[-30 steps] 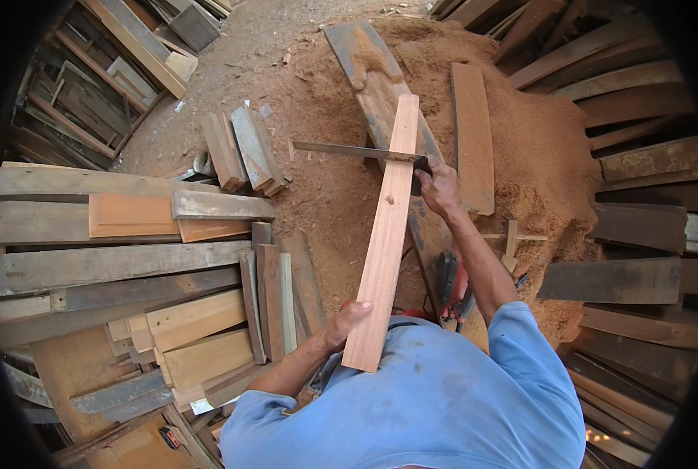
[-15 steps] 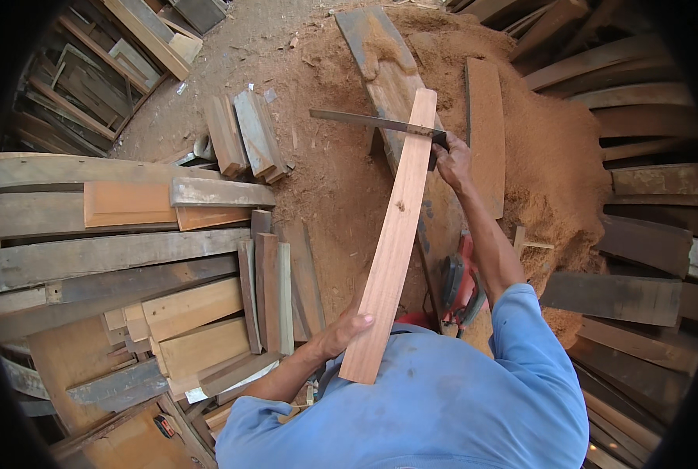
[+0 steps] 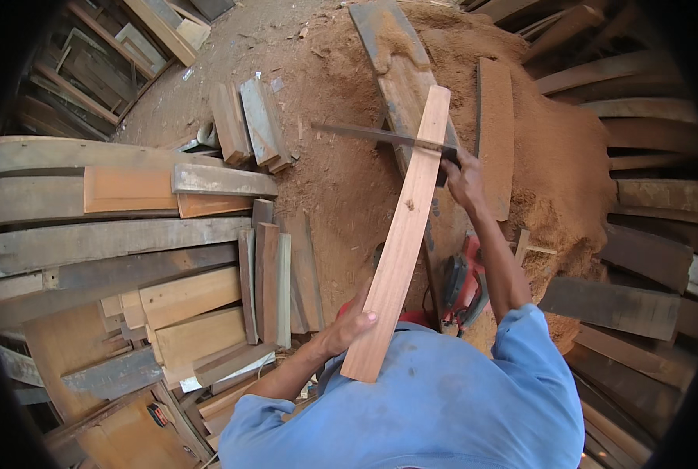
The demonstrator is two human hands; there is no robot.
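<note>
At lower centre of the frame, the left hand [image 3: 350, 330] is clamped on the near part of a long, straight, pinkish-brown wooden plank [image 3: 402, 227], its thumb on the upper face and its fingers mostly hidden. The plank's near end lies against the blue cloth shirt [image 3: 443, 375]; the plank slants up to the upper centre. Steady pressure from this hand should keep the face from rolling or sliding.

Just right of the plank lies a red-and-black power tool [image 3: 466, 285], best kept clear of the right forearm.

Farther up, right of centre, the right hand [image 3: 466, 178] is closed around the dark handle of a thin, straight metal-bladed tool [image 3: 396, 140], likely a square. Its blade crosses the plank near the far end and juts out to the left. For a true line, the handle should sit snug along the right edge, the blade flat on the face.

Beyond runs a worn, sawdust-covered board [image 3: 400, 94]; whether the plank rests on it, I cannot tell. Any rocking there would spoil the alignment.
</note>
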